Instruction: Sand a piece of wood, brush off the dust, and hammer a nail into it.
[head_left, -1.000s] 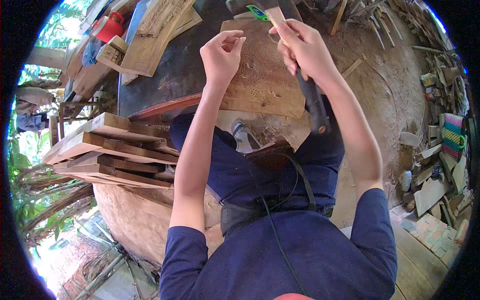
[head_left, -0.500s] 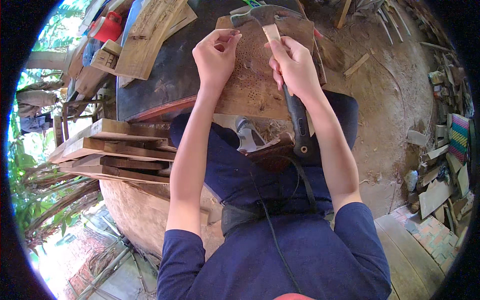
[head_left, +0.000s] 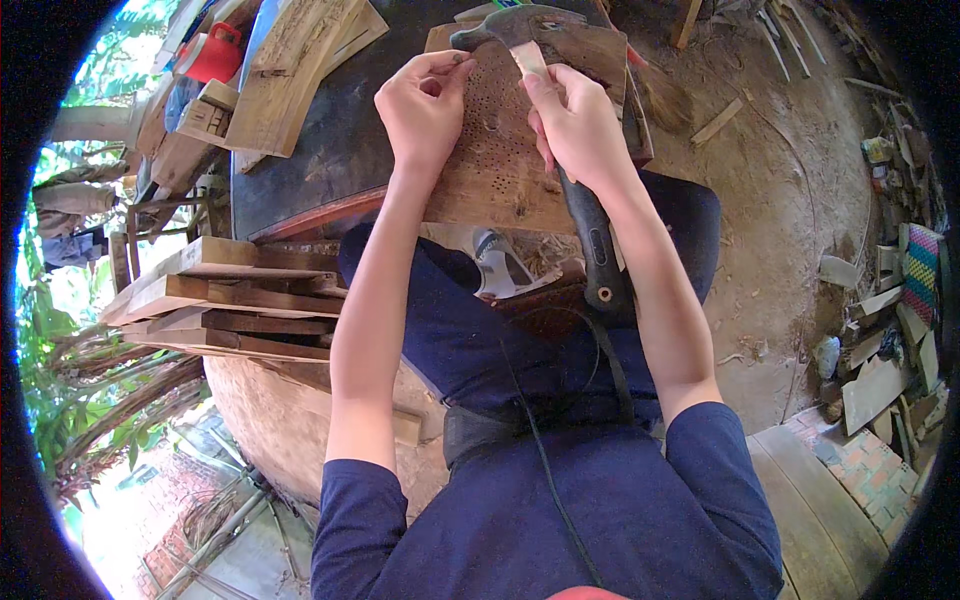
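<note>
My left hand [head_left: 420,110] is pinched at the fingertips around something small and dark that I cannot make out, over a brown wooden board [head_left: 490,170] dotted with many small holes. My right hand [head_left: 572,125] grips a hammer [head_left: 602,260] by its shaft, pale above the fingers and with a long black grip below. The dark metal head is over the board's far part, very near my left fingertips. The board rests across the edge of a dark-topped table [head_left: 305,180], just above my knees.
Rough planks [head_left: 295,70] and a red jug [head_left: 207,55] sit at upper left. Stacked boards [head_left: 225,290] are beside my left leg. Scrap wood [head_left: 870,390] and a colourful woven item [head_left: 918,270] lie along the right, beyond the dirt floor [head_left: 760,250].
The hammer's head has come down into view over the board, near my left fingertips, as my right hand shifted left. My left hand moved slightly left, still pinched.
</note>
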